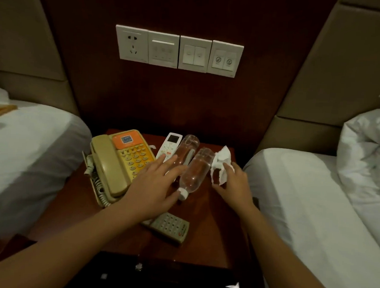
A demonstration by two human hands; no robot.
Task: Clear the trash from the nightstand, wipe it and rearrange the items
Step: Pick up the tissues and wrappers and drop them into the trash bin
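Two clear plastic bottles lie on their sides on the dark wooden nightstand (212, 229): one nearer with a white cap (196, 171), one behind it (186, 148). My left hand (157, 182) is spread over them, fingers touching the rear bottle, thumb by the white cap. A crumpled white tissue (221, 163) lies at the nightstand's right edge; my right hand (233, 182) has its fingers on the tissue, partly curled around it.
A beige and orange telephone (121, 159) sits at the left. A white remote (169, 147) lies behind my left hand, a grey remote (168, 227) near the front. Beds with white sheets flank both sides. Wall switches (179, 50) are above.
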